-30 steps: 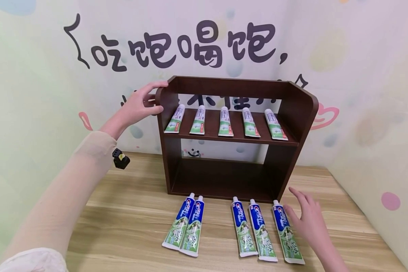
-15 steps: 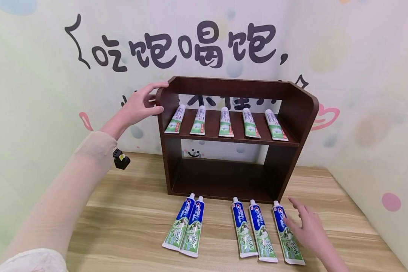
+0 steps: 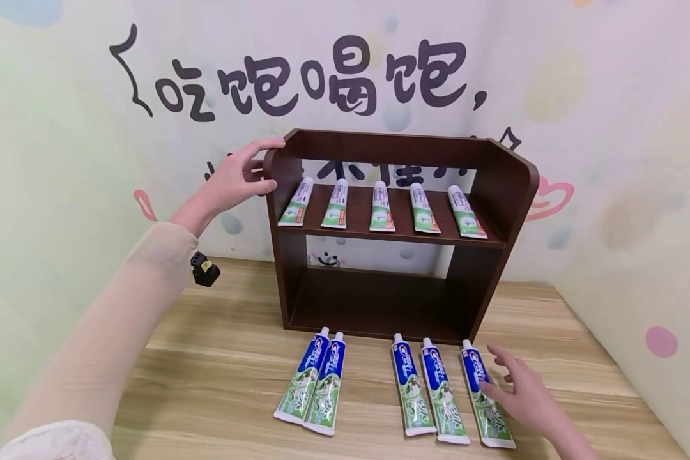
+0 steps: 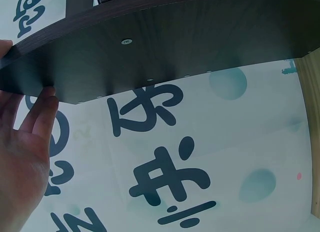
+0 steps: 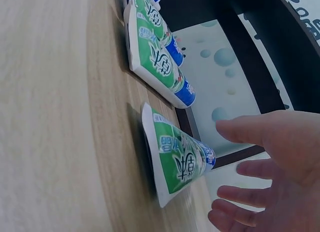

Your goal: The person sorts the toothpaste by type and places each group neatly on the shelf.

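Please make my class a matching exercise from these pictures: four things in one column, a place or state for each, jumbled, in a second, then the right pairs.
Column 1
1. Left hand
2. White-and-green tubes
3. Right hand
4. Blue-and-green tubes

Column 2
A. Holds nothing, close to the rightmost tube on the table
B. Lie on the table, in front of the rack
C. Holds the side of the rack
D. Lie on the upper shelf

Pairs: 1-C, 2-D, 3-A, 4-B
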Demonstrator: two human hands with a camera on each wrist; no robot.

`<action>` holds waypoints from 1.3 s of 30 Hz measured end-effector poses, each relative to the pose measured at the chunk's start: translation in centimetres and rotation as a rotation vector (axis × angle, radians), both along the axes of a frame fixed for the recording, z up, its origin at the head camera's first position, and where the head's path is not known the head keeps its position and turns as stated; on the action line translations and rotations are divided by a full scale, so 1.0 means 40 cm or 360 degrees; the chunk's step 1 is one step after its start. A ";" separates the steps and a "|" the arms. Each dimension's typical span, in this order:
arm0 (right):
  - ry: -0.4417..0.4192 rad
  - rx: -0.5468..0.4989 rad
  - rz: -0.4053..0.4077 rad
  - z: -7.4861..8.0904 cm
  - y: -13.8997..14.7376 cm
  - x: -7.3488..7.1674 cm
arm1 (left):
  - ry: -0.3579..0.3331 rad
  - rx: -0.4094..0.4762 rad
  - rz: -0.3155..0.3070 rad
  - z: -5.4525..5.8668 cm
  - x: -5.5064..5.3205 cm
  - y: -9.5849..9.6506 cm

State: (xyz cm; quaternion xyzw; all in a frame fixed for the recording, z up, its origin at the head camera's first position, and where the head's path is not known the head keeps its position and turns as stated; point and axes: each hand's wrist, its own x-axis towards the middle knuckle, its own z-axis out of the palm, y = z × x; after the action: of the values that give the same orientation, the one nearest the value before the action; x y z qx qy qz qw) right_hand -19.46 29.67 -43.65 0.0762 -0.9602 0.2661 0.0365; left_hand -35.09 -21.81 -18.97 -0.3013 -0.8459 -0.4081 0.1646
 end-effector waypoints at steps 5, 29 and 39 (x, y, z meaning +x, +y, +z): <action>-0.0139 0.0012 0.0027 0.000 0.007 0.001 | -0.0003 -0.0002 0.0002 0.000 0.001 0.000; -0.0409 0.0036 -0.0094 -0.006 -0.027 -0.007 | 0.0014 -0.0010 0.0000 0.002 0.000 -0.001; -0.0437 -0.0023 -0.0114 0.000 -0.037 -0.005 | 0.0013 -0.0025 -0.0007 0.002 -0.001 -0.001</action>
State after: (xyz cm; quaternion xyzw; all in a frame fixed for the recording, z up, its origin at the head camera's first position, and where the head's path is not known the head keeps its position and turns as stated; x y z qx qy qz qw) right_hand -19.65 28.19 -43.65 0.0044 -0.9564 0.2795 -0.0851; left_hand -35.14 -21.84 -18.87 -0.3062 -0.8476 -0.4007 0.1648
